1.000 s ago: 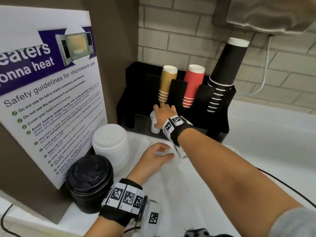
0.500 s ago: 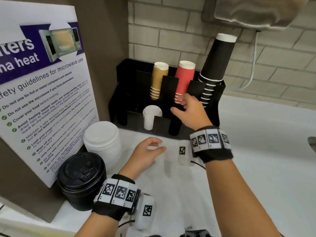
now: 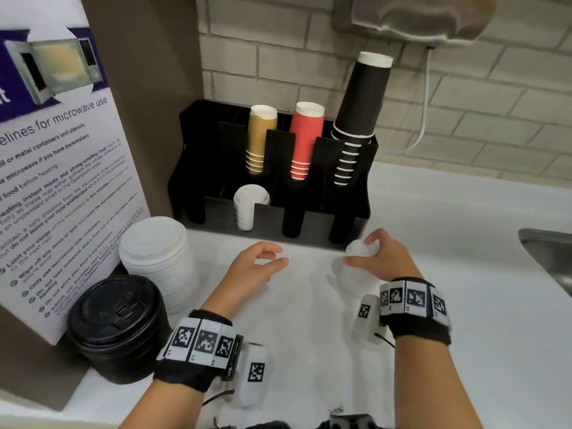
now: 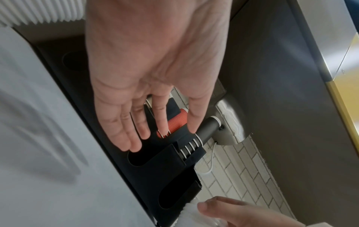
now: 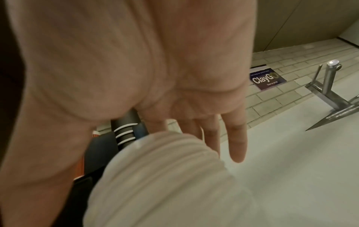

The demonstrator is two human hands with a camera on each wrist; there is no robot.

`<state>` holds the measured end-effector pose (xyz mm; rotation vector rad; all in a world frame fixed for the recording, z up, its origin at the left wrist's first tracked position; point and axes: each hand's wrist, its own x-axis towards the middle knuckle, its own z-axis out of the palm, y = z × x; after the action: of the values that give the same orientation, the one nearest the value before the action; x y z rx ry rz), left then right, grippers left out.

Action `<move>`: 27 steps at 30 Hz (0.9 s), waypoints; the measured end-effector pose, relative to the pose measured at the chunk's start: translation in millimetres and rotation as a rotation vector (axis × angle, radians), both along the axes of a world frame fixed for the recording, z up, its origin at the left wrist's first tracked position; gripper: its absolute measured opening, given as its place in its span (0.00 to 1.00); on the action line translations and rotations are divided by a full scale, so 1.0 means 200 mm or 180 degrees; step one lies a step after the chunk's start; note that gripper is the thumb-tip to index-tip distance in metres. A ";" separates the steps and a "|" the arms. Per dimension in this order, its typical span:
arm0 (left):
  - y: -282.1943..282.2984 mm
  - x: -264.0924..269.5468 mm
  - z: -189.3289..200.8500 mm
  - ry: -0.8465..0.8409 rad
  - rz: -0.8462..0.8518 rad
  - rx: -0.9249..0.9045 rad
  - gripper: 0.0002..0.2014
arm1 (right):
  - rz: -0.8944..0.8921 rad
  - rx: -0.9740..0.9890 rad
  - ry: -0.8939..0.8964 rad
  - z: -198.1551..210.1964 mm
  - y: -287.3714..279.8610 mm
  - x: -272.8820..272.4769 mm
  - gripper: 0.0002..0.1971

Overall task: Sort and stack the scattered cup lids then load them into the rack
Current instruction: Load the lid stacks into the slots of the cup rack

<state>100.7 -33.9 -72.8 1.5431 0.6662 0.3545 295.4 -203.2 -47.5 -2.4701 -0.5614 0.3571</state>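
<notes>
Right hand [image 3: 379,258] grips small stack of white ribbed plastic lids [image 5: 165,181] between thumb and fingers; left hand [image 3: 252,270] loosely spread, holding nothing.

Blurred white lids [image 5: 165,184] hide the right hand's [image 5: 136,61] thumb tip.

Black wristbands [image 3: 198,351] with white coded tags, bare forearms

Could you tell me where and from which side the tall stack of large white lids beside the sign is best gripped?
Probably low on the white lid stack's ribbed sides, coming from its open right side: the black lid stack sits in front and the sign behind.
</notes>
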 end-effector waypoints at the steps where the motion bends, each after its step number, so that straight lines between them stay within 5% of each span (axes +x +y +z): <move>1: 0.00 0.00 0.00 0.0005 -0.0002 0.0007 0.09 | -0.0003 0.0037 -0.0031 -0.01 0.00 0.00 0.29; 11: -0.02 0.00 0.02 -0.0058 0.0039 0.0191 0.11 | -0.0093 0.0404 -0.0343 0.07 -0.03 -0.02 0.27; 15: -0.07 0.01 0.06 -0.0563 -0.0323 0.0279 0.30 | 0.0568 0.1458 0.0005 0.19 0.04 -0.15 0.25; 19: -0.12 0.05 0.07 -0.1241 -0.0371 0.0096 0.45 | 0.1489 0.1754 0.0679 0.21 0.19 -0.32 0.27; 27: -0.05 -0.01 0.07 -0.1587 -0.0276 0.0433 0.37 | 0.2000 0.1679 0.1026 0.24 0.20 -0.36 0.30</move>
<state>99.6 -43.8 -57.8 1.5246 0.1875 0.7009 223.5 -164.1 0.3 -1.6487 -1.1194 0.7269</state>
